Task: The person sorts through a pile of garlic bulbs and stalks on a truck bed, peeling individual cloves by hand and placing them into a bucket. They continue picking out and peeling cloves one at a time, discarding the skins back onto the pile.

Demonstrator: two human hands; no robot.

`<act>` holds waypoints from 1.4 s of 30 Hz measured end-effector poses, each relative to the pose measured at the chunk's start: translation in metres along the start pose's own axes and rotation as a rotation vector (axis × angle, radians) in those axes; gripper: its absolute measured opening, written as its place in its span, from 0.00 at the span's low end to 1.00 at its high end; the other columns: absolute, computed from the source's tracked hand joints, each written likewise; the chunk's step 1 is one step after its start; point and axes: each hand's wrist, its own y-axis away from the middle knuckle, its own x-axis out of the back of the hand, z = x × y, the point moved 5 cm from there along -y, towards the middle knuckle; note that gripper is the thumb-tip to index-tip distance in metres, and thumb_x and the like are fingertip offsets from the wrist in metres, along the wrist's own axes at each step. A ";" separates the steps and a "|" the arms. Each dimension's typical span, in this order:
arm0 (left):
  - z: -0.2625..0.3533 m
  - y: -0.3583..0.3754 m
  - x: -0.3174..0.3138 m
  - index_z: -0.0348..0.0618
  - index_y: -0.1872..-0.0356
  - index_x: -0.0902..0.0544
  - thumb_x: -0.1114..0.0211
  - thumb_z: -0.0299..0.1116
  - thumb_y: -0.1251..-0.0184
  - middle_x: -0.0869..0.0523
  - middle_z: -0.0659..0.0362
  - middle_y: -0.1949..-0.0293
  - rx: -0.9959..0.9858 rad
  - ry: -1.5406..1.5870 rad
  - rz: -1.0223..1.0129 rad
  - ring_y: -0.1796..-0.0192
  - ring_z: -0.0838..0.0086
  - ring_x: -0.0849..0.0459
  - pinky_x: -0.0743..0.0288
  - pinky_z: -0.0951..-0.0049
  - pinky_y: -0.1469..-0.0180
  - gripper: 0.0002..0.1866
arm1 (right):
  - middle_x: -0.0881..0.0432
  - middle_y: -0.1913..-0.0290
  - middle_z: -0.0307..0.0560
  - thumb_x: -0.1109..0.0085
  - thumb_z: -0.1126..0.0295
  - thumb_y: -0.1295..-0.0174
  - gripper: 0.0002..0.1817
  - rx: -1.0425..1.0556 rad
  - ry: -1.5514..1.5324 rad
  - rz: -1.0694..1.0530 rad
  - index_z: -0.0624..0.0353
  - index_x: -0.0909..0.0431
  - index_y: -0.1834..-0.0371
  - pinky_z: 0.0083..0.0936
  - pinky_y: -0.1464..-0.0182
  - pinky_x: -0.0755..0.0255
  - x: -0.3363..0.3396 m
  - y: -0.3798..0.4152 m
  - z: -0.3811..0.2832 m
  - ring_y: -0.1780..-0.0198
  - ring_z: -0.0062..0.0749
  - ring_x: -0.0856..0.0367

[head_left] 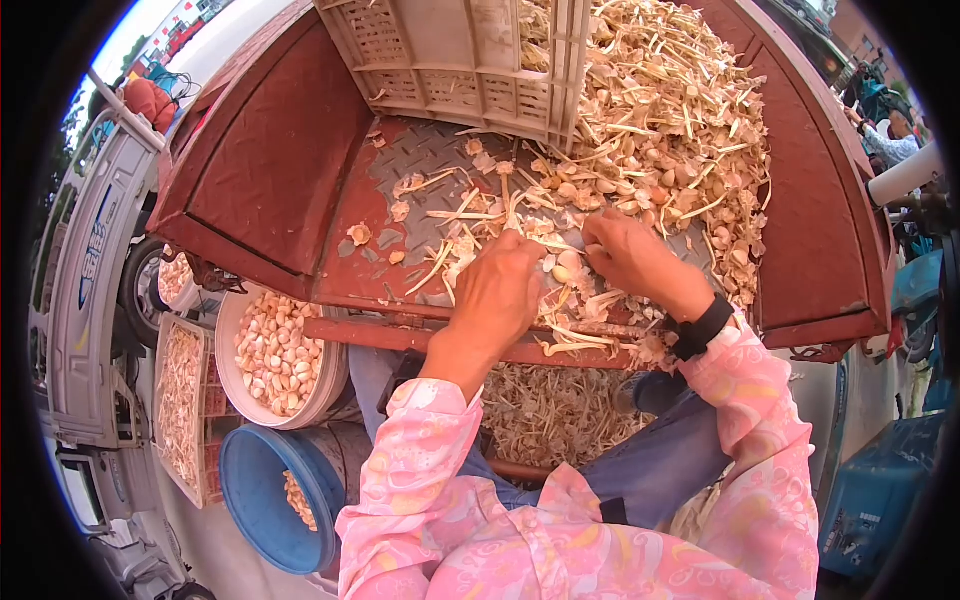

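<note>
Over the bed of the red metal cart, my left hand (500, 285) is closed, its fingers curled among garlic stalks. A pale garlic stalk (508, 192) rises at the top of that fist, seemingly gripped in it. My right hand (632, 258) is closed in a pinch a short way to the right; whatever its fingertips hold is hidden. Between and below the hands lie loose garlic cloves (568, 268) and papery skins. Behind my right hand spreads a large heap of garlic with dry stalks (670, 110).
A white plastic crate (455, 88) stands tilted on the red cart bed (270, 180). To my left are a white bucket (232, 350) of garlic cloves, a blue bucket (240, 480) with some cloves inside, and a crate of garlic (180, 400). Stalk litter (560, 415) lies between my legs.
</note>
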 end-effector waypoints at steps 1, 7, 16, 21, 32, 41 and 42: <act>-0.001 -0.009 -0.017 0.38 0.61 0.20 0.39 0.24 0.44 0.22 0.51 0.64 -0.001 -0.006 -0.041 0.61 0.56 0.20 0.27 0.62 0.61 0.09 | 0.24 0.69 0.53 0.44 0.75 0.45 0.10 -0.087 -0.128 -0.053 0.62 0.25 0.59 0.36 0.62 0.28 0.004 0.003 0.004 0.65 0.46 0.21; 0.007 -0.033 -0.050 0.41 0.61 0.20 0.39 0.30 0.43 0.22 0.50 0.63 0.133 -0.103 -0.283 0.57 0.54 0.21 0.27 0.56 0.58 0.09 | 0.18 0.63 0.39 0.43 0.73 0.37 0.09 -0.454 -1.143 -0.160 0.60 0.25 0.55 0.17 0.61 0.25 0.007 0.028 0.025 0.64 0.20 0.20; 0.003 -0.030 -0.048 0.40 0.63 0.22 0.37 0.31 0.46 0.19 0.47 0.66 0.115 -0.086 -0.236 0.62 0.52 0.20 0.28 0.56 0.60 0.10 | 0.20 0.59 0.56 0.41 0.81 0.42 0.07 0.180 -1.809 -0.311 0.66 0.24 0.60 0.22 0.56 0.23 0.082 0.060 -0.113 0.60 0.34 0.17; 0.005 -0.012 -0.024 0.37 0.56 0.21 0.36 0.32 0.39 0.18 0.56 0.68 0.410 0.806 -0.214 0.65 0.72 0.18 0.25 0.75 0.63 0.13 | 0.19 0.62 0.66 0.43 0.81 0.40 0.06 0.732 -1.711 -0.551 0.76 0.19 0.65 0.26 0.64 0.22 0.145 0.068 -0.172 0.66 0.47 0.17; 0.040 0.046 -0.020 0.33 0.48 0.26 0.39 0.31 0.34 0.22 0.58 0.59 0.631 1.895 -0.268 0.63 0.79 0.23 0.27 0.83 0.61 0.17 | 0.19 0.66 0.65 0.40 0.81 0.44 0.05 0.802 -1.801 -0.366 0.74 0.18 0.69 0.24 0.68 0.22 0.148 0.071 -0.173 0.70 0.43 0.17; 0.047 0.073 -0.024 0.35 0.42 0.31 0.45 0.31 0.30 0.22 0.59 0.58 0.749 2.100 -0.108 0.55 0.75 0.21 0.23 0.76 0.53 0.18 | 0.19 0.65 0.50 0.35 0.76 0.47 0.06 0.579 -1.270 -0.015 0.63 0.18 0.65 0.21 0.71 0.25 0.125 0.071 -0.155 0.71 0.33 0.19; 0.049 0.075 -0.027 0.36 0.41 0.31 0.46 0.31 0.29 0.21 0.60 0.59 0.783 2.099 -0.066 0.53 0.74 0.20 0.22 0.76 0.53 0.18 | 0.19 0.65 0.45 0.33 0.75 0.48 0.08 0.542 -1.068 0.069 0.61 0.19 0.64 0.20 0.71 0.26 0.115 0.071 -0.148 0.71 0.30 0.20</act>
